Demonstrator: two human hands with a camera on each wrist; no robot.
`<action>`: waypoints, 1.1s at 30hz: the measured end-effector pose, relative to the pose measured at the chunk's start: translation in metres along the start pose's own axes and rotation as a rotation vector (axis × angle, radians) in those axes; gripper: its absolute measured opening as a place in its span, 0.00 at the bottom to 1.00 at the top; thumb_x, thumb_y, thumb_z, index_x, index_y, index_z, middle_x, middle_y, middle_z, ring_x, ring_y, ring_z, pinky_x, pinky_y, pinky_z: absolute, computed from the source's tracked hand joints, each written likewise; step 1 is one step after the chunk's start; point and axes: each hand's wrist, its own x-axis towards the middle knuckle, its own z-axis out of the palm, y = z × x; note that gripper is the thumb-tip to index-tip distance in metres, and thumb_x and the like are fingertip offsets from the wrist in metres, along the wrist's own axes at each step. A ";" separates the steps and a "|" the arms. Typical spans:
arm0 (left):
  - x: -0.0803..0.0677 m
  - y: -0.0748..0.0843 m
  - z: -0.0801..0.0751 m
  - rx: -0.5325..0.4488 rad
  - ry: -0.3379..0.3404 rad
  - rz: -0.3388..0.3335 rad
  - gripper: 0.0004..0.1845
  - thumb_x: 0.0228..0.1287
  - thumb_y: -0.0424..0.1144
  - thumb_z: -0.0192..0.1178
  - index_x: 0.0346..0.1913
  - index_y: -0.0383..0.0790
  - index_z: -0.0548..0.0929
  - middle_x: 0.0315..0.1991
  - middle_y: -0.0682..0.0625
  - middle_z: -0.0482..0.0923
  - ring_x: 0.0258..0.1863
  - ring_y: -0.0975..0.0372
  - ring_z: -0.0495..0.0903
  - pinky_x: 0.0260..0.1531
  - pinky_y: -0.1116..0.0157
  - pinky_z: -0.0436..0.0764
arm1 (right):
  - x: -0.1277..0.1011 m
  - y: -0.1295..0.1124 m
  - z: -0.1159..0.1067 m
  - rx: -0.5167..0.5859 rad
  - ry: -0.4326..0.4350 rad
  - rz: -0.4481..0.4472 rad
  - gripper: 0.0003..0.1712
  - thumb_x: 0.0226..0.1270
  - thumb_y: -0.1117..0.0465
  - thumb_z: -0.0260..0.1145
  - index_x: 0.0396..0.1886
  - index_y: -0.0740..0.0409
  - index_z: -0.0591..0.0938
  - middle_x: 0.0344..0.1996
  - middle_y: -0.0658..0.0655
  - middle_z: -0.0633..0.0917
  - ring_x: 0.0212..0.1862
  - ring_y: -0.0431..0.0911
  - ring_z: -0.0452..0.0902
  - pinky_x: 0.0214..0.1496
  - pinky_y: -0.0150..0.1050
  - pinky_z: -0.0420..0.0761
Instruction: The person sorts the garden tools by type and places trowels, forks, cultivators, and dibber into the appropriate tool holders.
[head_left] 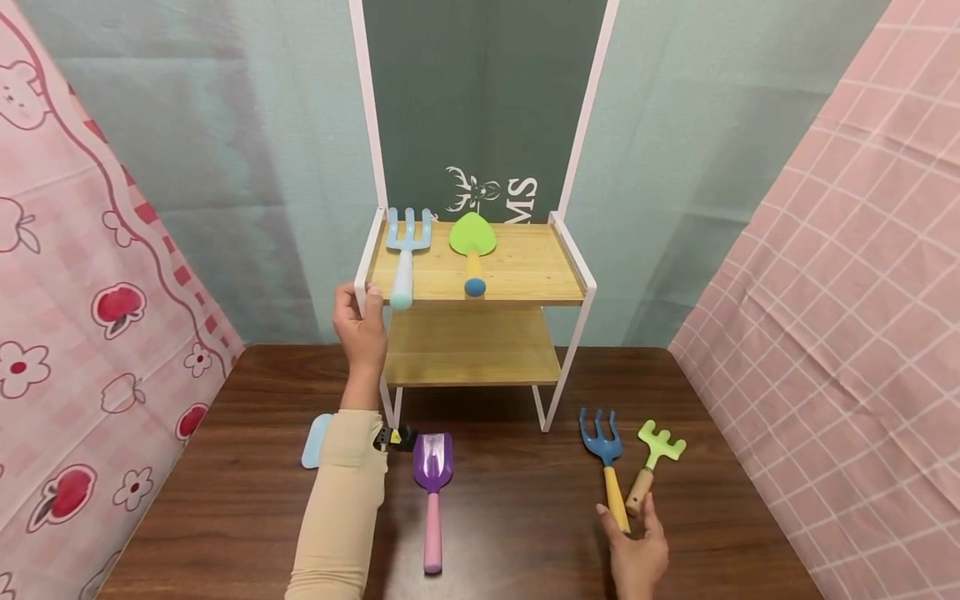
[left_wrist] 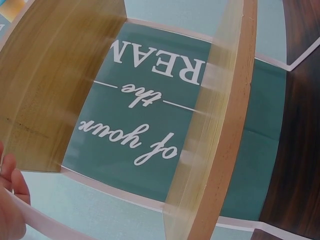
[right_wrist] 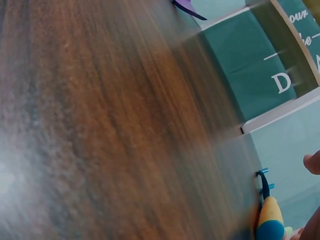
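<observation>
Dark wood table (head_left: 525,533) between pink cloths. Nearest, the right hand (head_left: 637,554) lies low, fingers relaxed, fingertips touching the yellow handle of the blue fork (head_left: 607,462), with the green rake (head_left: 651,462) just beside; both point handle-first toward the person. A purple scoop (head_left: 432,492) lies left of them. Farther back, the left hand (head_left: 362,327) grips the shelf (head_left: 525,271) frame's front corner, seemingly steadying it. On its top board lie a pale fork (head_left: 406,250) and green spade (head_left: 472,246).

light blue item (head_left: 316,441): half hidden by sleeve | right hand (head_left: 637,554): cut by bottom edge
</observation>
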 end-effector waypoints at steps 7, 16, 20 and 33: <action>-0.003 0.025 0.004 -0.033 -0.019 -0.001 0.09 0.57 0.29 0.53 0.35 0.22 0.71 0.27 0.55 0.70 0.25 0.67 0.70 0.28 0.70 0.68 | -0.001 0.009 0.004 -0.014 -0.028 0.042 0.49 0.48 0.57 0.75 0.67 0.67 0.62 0.56 0.71 0.69 0.55 0.65 0.65 0.54 0.56 0.65; -0.003 0.023 0.004 -0.034 -0.027 0.002 0.09 0.59 0.31 0.53 0.35 0.23 0.71 0.27 0.54 0.70 0.24 0.67 0.68 0.27 0.70 0.68 | -0.001 0.015 0.005 -0.078 -0.031 0.048 0.44 0.50 0.56 0.73 0.63 0.72 0.66 0.53 0.71 0.66 0.49 0.62 0.66 0.48 0.53 0.66; -0.001 0.007 0.001 -0.036 -0.012 -0.005 0.08 0.59 0.32 0.54 0.35 0.27 0.72 0.27 0.53 0.70 0.23 0.66 0.68 0.26 0.70 0.67 | 0.000 0.017 0.006 -0.124 -0.019 0.015 0.41 0.49 0.57 0.74 0.59 0.73 0.70 0.51 0.71 0.68 0.46 0.60 0.67 0.44 0.51 0.65; 0.000 0.008 0.001 -0.022 -0.019 0.000 0.09 0.59 0.32 0.54 0.35 0.26 0.72 0.27 0.54 0.70 0.24 0.66 0.69 0.27 0.69 0.68 | 0.007 0.024 0.007 -0.218 -0.053 -0.012 0.37 0.49 0.60 0.74 0.56 0.73 0.72 0.53 0.72 0.70 0.51 0.66 0.65 0.52 0.58 0.63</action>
